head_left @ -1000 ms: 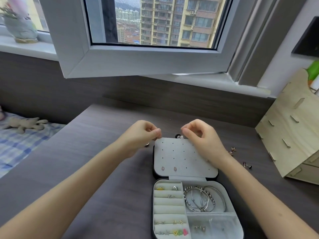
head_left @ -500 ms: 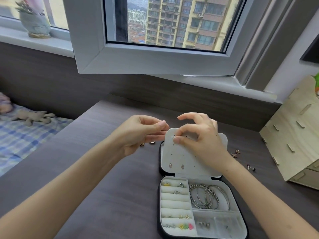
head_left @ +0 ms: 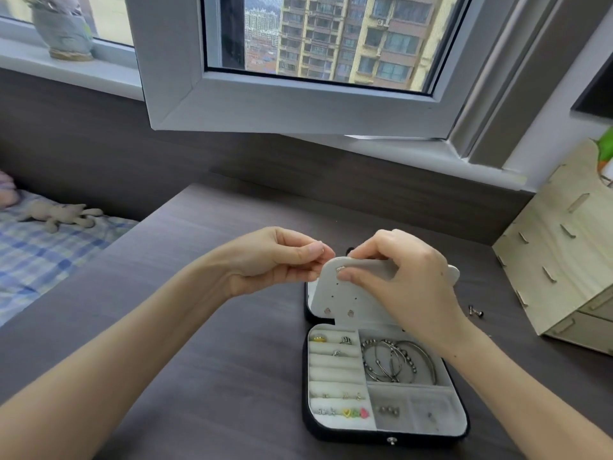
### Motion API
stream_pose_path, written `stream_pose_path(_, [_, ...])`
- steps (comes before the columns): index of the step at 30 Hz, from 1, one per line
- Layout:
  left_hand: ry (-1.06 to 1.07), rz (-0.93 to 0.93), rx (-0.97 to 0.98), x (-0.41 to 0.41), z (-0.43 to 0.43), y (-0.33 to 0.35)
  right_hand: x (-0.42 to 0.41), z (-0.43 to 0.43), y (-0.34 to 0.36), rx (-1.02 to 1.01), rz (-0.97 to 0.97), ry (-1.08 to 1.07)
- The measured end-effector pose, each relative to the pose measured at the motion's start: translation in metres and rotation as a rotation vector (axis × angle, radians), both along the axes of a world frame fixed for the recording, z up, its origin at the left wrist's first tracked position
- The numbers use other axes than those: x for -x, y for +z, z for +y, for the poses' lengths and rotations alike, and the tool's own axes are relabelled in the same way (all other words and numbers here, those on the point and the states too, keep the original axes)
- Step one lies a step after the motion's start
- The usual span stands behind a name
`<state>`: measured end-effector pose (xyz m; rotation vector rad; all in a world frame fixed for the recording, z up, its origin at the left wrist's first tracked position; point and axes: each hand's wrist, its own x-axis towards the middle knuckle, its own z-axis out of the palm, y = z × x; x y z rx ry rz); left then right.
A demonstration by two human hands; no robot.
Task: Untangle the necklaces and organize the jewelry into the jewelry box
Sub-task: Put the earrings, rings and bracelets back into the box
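The right hand (head_left: 398, 277) grips the top edge of the earring panel (head_left: 348, 298), thumb pressed flat on its front face and the other fingers curled over the edge behind it, so the pale panel stands tilted up from the jewelry box (head_left: 384, 433). Just beside the thumb tip, a small silver earring (head_left: 341, 268) sits in the panel's upper left corner. The left hand (head_left: 282, 260) is at that same corner, touching the panel's edge, with thumb and forefinger pinched together; whether anything lies between them is too small to tell. Lower on the panel, below both hands, two pinkish studs (head_left: 338, 312) sit side by side. The box lies open on the bench (head_left: 199, 327), directly under the right forearm. In its tray, the ring rolls on the left hold a yellow ring (head_left: 318, 338) and silver rings (head_left: 345, 340), and the nearest roll holds coloured studs (head_left: 455, 412). Silver bangles (head_left: 398, 363) fill the far right compartment, near the right wrist, and a few small earrings (head_left: 388, 410) lie in the compartment in front of them. A loose stud (head_left: 476, 312) lies on the bench to the right of the wrist, near a wooden drawer organizer (head_left: 564, 260).
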<state>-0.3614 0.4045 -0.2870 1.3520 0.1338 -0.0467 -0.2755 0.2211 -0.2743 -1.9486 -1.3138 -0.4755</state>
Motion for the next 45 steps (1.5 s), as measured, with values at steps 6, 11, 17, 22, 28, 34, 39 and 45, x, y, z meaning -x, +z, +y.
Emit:
stream_pose_path(6, [-0.309,0.008,-0.065,-0.005,-0.012,-0.010,0.007,-0.015,-0.019,-0.128,-0.258,0.093])
stream_pose_path(11, [-0.377,-0.002,-0.057,-0.006,-0.018,-0.011,0.011,-0.020,-0.028,-0.168,-0.354,0.118])
stream_pose_path(17, [-0.376,0.001,-0.096,-0.007,-0.019,-0.012,0.013,-0.022,-0.032,-0.186,-0.383,0.109])
stream_pose_path(22, [-0.422,-0.022,-0.161,-0.008,-0.019,-0.011,0.013,-0.022,-0.033,-0.187,-0.385,0.097])
stream_pose_path(28, [-0.426,-0.036,-0.199,-0.008,-0.020,-0.003,0.014,-0.023,-0.033,-0.185,-0.361,0.076])
stream_pose_path(34, [-0.418,-0.039,-0.229,-0.007,-0.019,0.000,0.015,-0.024,-0.032,-0.192,-0.350,0.063])
stream_pose_path(39, [-0.375,-0.095,-0.378,-0.004,-0.020,0.010,0.017,-0.026,-0.033,-0.185,-0.344,0.058])
stream_pose_path(45, [-0.413,-0.104,-0.568,0.001,-0.019,0.026,0.017,-0.025,-0.035,-0.187,-0.354,0.046])
